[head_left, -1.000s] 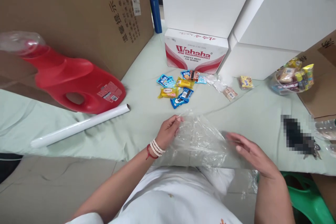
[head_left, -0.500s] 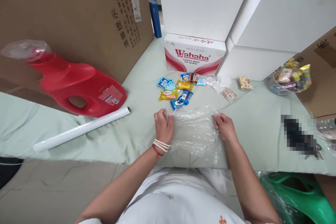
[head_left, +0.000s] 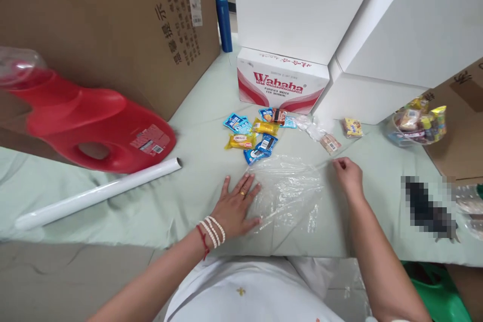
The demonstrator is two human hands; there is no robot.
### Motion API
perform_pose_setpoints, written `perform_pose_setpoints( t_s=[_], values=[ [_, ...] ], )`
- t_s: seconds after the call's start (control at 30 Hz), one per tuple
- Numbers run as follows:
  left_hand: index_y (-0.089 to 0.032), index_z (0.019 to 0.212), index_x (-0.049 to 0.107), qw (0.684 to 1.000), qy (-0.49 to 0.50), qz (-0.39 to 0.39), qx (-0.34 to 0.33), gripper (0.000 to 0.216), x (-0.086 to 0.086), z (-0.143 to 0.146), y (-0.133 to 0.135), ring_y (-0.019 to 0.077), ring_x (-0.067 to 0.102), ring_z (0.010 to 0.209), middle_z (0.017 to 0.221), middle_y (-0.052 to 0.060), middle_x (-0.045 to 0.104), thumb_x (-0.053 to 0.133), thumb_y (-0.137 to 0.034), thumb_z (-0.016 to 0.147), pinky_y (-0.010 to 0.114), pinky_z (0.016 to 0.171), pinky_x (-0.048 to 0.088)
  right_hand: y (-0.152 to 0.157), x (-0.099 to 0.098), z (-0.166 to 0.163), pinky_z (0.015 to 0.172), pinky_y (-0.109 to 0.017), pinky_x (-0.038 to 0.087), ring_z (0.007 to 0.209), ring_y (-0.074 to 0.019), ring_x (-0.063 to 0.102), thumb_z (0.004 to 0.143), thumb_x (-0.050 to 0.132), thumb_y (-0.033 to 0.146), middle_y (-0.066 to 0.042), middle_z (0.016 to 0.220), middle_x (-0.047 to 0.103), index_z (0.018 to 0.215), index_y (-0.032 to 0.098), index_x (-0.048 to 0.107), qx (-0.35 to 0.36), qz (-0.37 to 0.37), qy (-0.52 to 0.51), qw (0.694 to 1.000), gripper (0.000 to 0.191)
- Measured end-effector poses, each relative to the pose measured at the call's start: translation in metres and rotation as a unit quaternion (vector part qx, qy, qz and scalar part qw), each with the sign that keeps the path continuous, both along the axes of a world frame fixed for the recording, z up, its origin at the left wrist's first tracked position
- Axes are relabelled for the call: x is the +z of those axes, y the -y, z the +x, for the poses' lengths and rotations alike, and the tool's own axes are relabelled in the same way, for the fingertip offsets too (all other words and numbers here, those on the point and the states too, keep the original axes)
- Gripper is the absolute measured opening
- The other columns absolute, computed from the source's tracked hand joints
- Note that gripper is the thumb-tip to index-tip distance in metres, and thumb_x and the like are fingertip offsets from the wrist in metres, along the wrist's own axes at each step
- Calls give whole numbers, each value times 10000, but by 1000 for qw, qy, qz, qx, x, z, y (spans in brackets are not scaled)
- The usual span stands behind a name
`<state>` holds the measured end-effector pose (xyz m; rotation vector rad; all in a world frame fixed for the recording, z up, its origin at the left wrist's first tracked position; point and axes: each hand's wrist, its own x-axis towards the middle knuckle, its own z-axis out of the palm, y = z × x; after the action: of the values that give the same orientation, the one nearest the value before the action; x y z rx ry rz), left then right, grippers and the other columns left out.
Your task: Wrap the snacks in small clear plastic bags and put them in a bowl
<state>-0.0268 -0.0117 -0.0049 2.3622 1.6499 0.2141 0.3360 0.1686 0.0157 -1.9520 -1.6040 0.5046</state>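
Note:
A crinkled clear plastic bag [head_left: 290,193] lies flat on the pale green cloth in front of me. My left hand [head_left: 236,206] rests palm down at its left edge, fingers spread, touching the plastic. Beyond the bag's upper right, the fingers of my right hand [head_left: 347,175] are pinched on a thin stretched corner of it. Just past the bag sits a loose group of small wrapped snacks, among them a yellow packet [head_left: 240,141], a dark blue packet [head_left: 267,144] and a light blue packet [head_left: 237,123]. A pinkish packet [head_left: 329,144] and a yellow square packet [head_left: 352,128] lie farther right.
A red jug [head_left: 101,131] and a white tube [head_left: 101,192] lie at the left by a big brown carton [head_left: 113,35]. The Wahaha box [head_left: 283,83] and white boxes [head_left: 377,90] stand behind. To the right are a snack-filled clear bowl [head_left: 405,133] and a blurred dark object [head_left: 426,206].
My left hand has gone from a curled hold at the bag's corner to lying flat and spread, nearer to me. My right hand has moved right, drawing the plastic outward.

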Motion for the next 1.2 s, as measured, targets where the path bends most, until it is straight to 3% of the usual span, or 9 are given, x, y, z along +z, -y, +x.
perform_pose_setpoints(
  t_s=[0.1,0.2,0.3,0.43,0.53,0.77,0.97,1.07,1.2],
  values=[
    [-200,1614,324,1000,1,-7,0,1020,1,5,7,412,219,1562,1700,225,209,561,-788,815,700,1204,-115,-28,12,-19,748,-351,460,723,-231,598,835,548,438,-97,838,730,860,178,717,45,45,55,996,311],
    [-202,1622,305,1000,5,-15,0,1099,1,8,8,428,218,1559,1697,234,212,570,-843,769,712,1195,-125,-40,26,-65,802,-352,487,828,-250,639,908,512,360,-112,910,734,917,177,734,198,73,87,974,288],
    [-216,1623,302,1000,4,-30,-1,1104,3,8,8,427,211,1563,1700,226,207,573,-852,762,721,1194,-122,-39,39,-123,887,-341,490,1089,-267,644,944,478,194,-127,1215,704,1200,190,717,390,73,160,904,350],
    [-228,1623,296,999,-1,-50,-6,1116,7,10,16,421,194,1570,1704,219,197,602,-846,746,725,1189,-139,-40,47,-184,951,-350,490,1336,-280,542,953,417,67,-54,1630,411,1450,261,565,532,35,265,803,554],
    [-243,1627,284,999,3,-53,-10,1133,6,11,29,423,203,1567,1701,206,221,630,-838,728,728,1194,-126,-46,50,-198,904,-349,510,1266,-284,602,957,443,84,-53,1660,366,1397,241,599,552,-2,320,770,492],
    [-252,1638,236,998,29,-59,-15,1143,1,8,43,407,177,1579,1715,186,183,593,-860,738,754,1190,-105,-48,67,-198,853,-364,490,1109,-339,647,889,687,328,-171,1242,688,1334,154,620,522,-28,352,777,482],
    [-236,1636,252,999,30,-33,-24,1113,2,6,42,426,190,1570,1707,197,204,557,-862,768,760,1192,-75,-39,54,-235,947,-321,454,1216,-300,597,797,792,262,-132,1361,632,1370,170,610,624,-25,294,724,608],
    [-224,1623,299,999,44,-16,-22,958,5,6,41,408,239,1558,1692,188,260,491,-790,873,741,1208,-57,-37,50,-237,850,-300,462,1082,-273,652,826,739,256,-131,1280,658,1292,173,648,606,-36,299,736,481],
    [-255,1622,297,998,68,8,12,686,5,7,40,334,319,1539,1665,128,360,382,-576,1021,680,1248,-13,-40,60,-204,728,-295,432,935,-265,658,826,730,332,-147,1182,673,1173,162,663,525,-52,325,785,392]
  ],
)
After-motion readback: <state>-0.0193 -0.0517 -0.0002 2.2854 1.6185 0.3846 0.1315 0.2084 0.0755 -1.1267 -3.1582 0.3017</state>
